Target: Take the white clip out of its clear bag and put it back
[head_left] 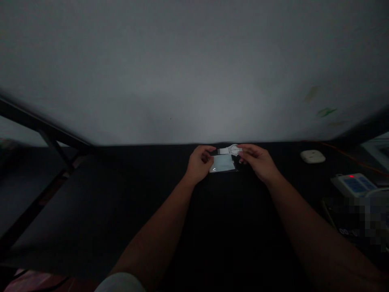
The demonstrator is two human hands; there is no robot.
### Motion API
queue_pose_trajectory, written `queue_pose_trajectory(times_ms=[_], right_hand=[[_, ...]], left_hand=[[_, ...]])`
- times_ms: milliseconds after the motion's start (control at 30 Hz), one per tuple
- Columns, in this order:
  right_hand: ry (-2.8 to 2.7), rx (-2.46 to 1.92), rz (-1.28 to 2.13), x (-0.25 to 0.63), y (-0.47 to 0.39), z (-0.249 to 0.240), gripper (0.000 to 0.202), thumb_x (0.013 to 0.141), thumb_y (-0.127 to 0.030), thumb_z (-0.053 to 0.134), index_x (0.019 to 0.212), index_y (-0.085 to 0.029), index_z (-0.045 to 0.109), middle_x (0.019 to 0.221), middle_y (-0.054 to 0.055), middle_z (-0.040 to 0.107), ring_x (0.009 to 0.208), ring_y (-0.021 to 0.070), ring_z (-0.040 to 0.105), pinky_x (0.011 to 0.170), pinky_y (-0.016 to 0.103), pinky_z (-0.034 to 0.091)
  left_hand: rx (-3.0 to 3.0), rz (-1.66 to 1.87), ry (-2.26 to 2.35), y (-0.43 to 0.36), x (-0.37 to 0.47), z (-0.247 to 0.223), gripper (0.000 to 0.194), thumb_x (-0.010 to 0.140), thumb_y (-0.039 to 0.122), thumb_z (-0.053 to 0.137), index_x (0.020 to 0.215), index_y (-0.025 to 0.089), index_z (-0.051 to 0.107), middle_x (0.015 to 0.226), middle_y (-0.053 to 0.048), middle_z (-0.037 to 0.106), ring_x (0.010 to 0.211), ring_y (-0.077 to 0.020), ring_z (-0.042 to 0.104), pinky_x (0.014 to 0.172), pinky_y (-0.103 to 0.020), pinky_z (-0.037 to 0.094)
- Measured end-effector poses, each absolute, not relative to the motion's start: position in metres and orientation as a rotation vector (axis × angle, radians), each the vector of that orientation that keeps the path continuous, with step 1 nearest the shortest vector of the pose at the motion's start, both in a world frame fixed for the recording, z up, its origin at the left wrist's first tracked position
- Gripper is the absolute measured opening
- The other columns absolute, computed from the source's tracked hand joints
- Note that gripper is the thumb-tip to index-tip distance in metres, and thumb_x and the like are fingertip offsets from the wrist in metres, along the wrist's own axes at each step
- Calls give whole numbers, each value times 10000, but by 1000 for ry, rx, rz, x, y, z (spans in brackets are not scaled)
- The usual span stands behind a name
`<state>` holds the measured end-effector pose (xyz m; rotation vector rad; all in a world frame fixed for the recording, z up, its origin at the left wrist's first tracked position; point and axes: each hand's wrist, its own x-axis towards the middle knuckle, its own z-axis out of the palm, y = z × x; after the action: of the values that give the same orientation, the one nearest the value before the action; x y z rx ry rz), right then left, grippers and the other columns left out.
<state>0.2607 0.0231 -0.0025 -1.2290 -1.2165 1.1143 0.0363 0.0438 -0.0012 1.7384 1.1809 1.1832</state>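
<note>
A white wristwatch (233, 150) with a round dial lies sideways near the wall, its strap end pointing left. My right hand (257, 160) pinches it at the right side of the dial. Just below the watch is a pale rectangular packet (223, 163) in clear, shiny plastic. My left hand (200, 162) has its thumb on the packet's left edge, while its forefinger reaches toward the strap end with a gap between the two. Whether the watch rests on the packet or behind it is hard to tell in the dim light.
The dark table (243, 227) meets a grey wall (194, 81). To the right are a white rounded case (313, 156), a power strip (355, 184) with a red light, an orange cable and a phone-like device (343, 219). A dark metal frame (56, 150) stands left.
</note>
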Motion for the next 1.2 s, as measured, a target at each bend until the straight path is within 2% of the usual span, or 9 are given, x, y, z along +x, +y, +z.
queue_pose_trajectory(times_ms=[133, 300, 400, 467, 533, 667, 733, 967, 1200], right_hand=[[-1170, -1217, 1122, 261, 24, -4, 358, 716, -401, 765, 1032, -235, 745, 860, 27, 735, 609, 128, 562, 561, 286, 456], [-1212, -1226, 1109, 261, 24, -4, 357, 731, -415, 755, 1041, -237, 746, 867, 30, 735, 606, 127, 557, 559, 285, 452], [-1199, -1225, 1115, 261, 24, -3, 349, 737, -419, 750, 1039, -244, 745, 908, 38, 738, 615, 129, 564, 560, 287, 454], [-1160, -1213, 1128, 260, 24, -2, 340, 730, -405, 756, 1028, -243, 748, 882, 33, 732, 613, 127, 562, 556, 283, 453], [-1112, -1194, 1138, 260, 24, -2, 327, 717, -383, 766, 1012, -243, 752, 833, 20, 714, 603, 121, 551, 548, 275, 450], [-1060, -1186, 1131, 262, 24, -1, 296, 714, -374, 759, 982, -250, 746, 799, 5, 671, 587, 117, 521, 532, 273, 439], [-1044, -1187, 1131, 264, 24, -1, 273, 731, -378, 739, 977, -259, 737, 798, 2, 658, 590, 121, 521, 537, 280, 436], [-873, -1082, 1142, 273, 29, -4, 199, 741, -330, 741, 936, -295, 719, 841, -2, 677, 586, 118, 532, 533, 284, 434], [-631, -988, 1170, 270, 30, 0, 271, 619, -302, 842, 863, -267, 731, 793, -32, 671, 541, 74, 485, 494, 229, 398]], left_hand=[[1545, 1285, 1173, 48, 37, -9, 164, 776, 143, 693, 931, 160, 643, 880, -54, 689, 789, -158, 678, 722, -288, 529], [1502, 1321, 1206, 50, 38, -13, 102, 793, 158, 682, 875, 166, 622, 859, -48, 702, 809, -172, 706, 769, -317, 553], [1594, 1300, 1218, 46, 39, -8, 89, 831, 121, 608, 901, 173, 628, 900, -56, 710, 885, -188, 713, 839, -345, 550], [1746, 1237, 1228, 42, 39, -4, 135, 842, 147, 624, 970, 185, 644, 995, -73, 718, 979, -214, 694, 920, -386, 524], [1932, 1118, 1207, 39, 39, 0, 285, 797, 243, 737, 1065, 202, 650, 1129, -89, 704, 1111, -264, 645, 1016, -444, 464], [2110, 904, 1165, 37, 39, 1, 832, 526, 458, 931, 1243, 205, 594, 1309, -142, 625, 1255, -381, 539, 1088, -542, 361], [2121, 870, 1181, 38, 39, 0, 913, 500, 480, 937, 1284, 195, 566, 1321, -159, 613, 1241, -391, 540, 1076, -551, 359], [2029, 1018, 1297, 35, 42, -1, 637, 630, 451, 882, 1163, 211, 630, 1177, -119, 685, 1101, -322, 621, 990, -484, 449], [1724, 1228, 1453, 33, 43, 5, 449, 764, 447, 779, 1119, 209, 640, 1130, -86, 718, 1081, -254, 665, 905, -375, 525]])
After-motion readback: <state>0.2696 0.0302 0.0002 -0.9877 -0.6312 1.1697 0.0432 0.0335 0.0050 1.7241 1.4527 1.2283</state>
